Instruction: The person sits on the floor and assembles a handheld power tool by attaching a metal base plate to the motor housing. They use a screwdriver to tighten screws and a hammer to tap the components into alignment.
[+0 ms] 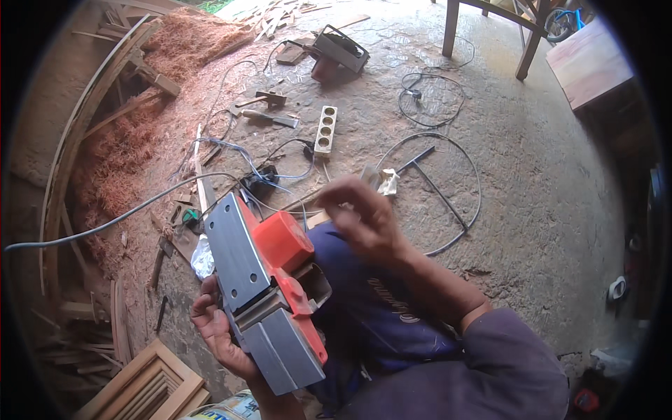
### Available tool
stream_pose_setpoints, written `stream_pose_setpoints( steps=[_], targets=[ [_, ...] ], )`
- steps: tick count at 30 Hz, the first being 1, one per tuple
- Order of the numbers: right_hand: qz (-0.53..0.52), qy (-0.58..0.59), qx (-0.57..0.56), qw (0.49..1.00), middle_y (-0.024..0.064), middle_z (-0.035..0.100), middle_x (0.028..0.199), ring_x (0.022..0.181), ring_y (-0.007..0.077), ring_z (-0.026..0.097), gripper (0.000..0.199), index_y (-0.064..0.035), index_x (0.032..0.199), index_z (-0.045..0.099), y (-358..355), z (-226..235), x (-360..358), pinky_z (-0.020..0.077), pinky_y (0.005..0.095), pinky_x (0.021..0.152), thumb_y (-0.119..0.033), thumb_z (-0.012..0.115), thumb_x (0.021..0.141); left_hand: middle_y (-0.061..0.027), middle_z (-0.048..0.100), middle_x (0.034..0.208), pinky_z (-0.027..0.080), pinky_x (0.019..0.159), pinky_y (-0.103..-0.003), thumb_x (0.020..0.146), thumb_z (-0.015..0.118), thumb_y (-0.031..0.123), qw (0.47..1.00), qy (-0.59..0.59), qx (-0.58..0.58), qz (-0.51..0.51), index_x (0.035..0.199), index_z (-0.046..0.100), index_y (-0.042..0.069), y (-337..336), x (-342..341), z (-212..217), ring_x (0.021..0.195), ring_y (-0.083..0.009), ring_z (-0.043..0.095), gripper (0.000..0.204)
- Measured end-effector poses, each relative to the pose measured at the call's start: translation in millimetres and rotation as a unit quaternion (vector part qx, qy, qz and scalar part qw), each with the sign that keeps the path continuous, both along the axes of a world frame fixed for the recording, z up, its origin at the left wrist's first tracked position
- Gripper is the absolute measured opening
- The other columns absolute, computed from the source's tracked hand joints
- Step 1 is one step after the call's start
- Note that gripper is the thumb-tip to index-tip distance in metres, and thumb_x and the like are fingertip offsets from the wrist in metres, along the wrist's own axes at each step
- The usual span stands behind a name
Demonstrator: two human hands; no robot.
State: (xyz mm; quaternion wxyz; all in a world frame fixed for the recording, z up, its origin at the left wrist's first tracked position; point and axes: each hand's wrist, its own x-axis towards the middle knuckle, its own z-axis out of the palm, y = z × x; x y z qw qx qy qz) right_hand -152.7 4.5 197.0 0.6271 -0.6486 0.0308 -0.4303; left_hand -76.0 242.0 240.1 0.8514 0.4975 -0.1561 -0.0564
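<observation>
My left hand (220, 329) grips a red electric planer (241, 255) from its left side and underneath. The planer is tilted sole up, so its grey metal plates and the slot across them face me. Its round red housing (283, 241) points right, over my lap. Just right of that housing hovers my right hand (367, 217), fingers bent but apart, with nothing visible in them. That hand is slightly blurred and does not touch the planer. A grey cord (133, 213) crosses toward the planer from the left.
A white power strip (325, 133), a chisel (273, 119), a hammer (262, 100) and a T-shaped metal rod (439, 192) lie on the concrete floor. Another power tool (339, 52) sits farther back. Wood shavings (140, 147) heap at left, above a wooden frame (143, 381). Cables loop around.
</observation>
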Motion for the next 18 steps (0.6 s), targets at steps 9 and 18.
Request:
stream_pose_setpoints(
  steps=[9, 18],
  targets=[
    [-0.251, 0.632, -0.261, 0.685, 0.0183, 0.061, 0.122, 0.114, 0.0405, 0.060, 0.034, -0.0113, 0.125, 0.063, -207, -264, -66, 0.0523, 0.0506, 0.093, -0.019, 0.058, 0.091, -0.0222, 0.046, 0.144, 0.027, 0.121, -0.049, 0.083, 0.049, 0.000, 0.999, -0.029, 0.025, 0.034, 0.125, 0.047, 0.003, -3, 19, -10, 0.142, -0.0338, 0.040, 0.042],
    [-0.198, 0.656, -0.306, 0.661, 0.0296, 0.057, 0.124, 0.117, 0.0475, 0.057, 0.050, -0.0055, 0.135, 0.048, -218, -286, -71, 0.0500, 0.0525, 0.096, -0.005, 0.057, 0.086, -0.0212, 0.042, 0.146, 0.019, 0.123, -0.046, 0.074, 0.045, -0.005, 0.999, -0.034, -0.018, 0.000, 0.124, 0.047, 0.001, 4, 18, -7, 0.144, -0.0296, 0.034, 0.050]
  ],
)
